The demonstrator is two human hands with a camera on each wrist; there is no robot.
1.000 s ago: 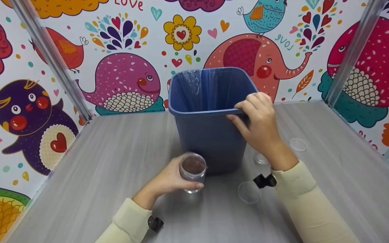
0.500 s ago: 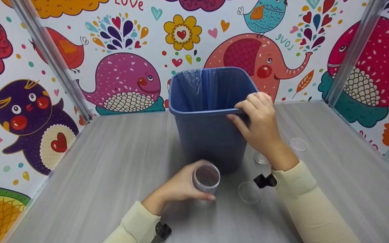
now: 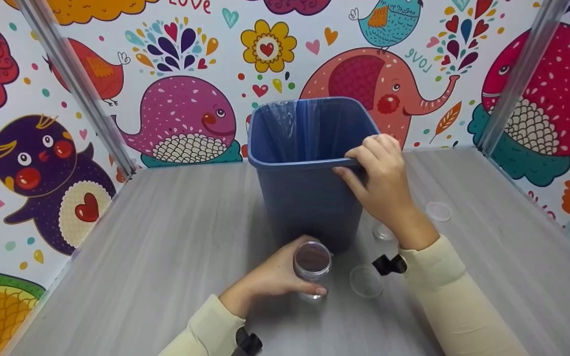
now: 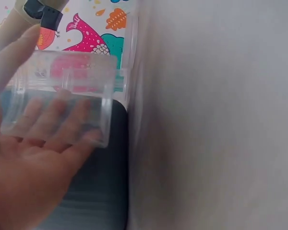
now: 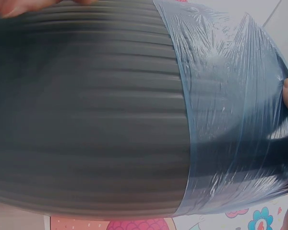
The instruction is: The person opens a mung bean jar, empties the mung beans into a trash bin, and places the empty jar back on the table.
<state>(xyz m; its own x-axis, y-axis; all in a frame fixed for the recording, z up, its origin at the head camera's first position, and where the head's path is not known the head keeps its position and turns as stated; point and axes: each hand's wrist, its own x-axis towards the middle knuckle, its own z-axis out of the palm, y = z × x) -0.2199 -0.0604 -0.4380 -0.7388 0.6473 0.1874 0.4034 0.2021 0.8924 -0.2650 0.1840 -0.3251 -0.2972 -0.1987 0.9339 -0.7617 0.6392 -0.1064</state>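
A blue waste bin (image 3: pixel 307 198) lined with a clear blue bag (image 3: pixel 305 131) stands at the middle back of the grey table (image 3: pixel 141 247). My right hand (image 3: pixel 381 180) grips its near right rim, fingers curled over the edge; the right wrist view shows the bin's ribbed wall (image 5: pixel 86 120) and the bag (image 5: pixel 230 120) folded over it. My left hand (image 3: pixel 277 274) holds a clear plastic jar (image 3: pixel 312 267) with dark contents just in front of the bin. In the left wrist view the jar (image 4: pixel 62 98) lies across my palm and fingers (image 4: pixel 29 167).
A clear round lid (image 3: pixel 365 281) lies on the table right of the jar. Another clear lid (image 3: pixel 438 211) lies further right, and a small clear cup (image 3: pixel 383 231) stands by my right wrist. Patterned walls enclose the table on three sides.
My left hand has carried the jar to the right along the front of the bin, closer to the near lid. The right hand keeps its grip on the rim.
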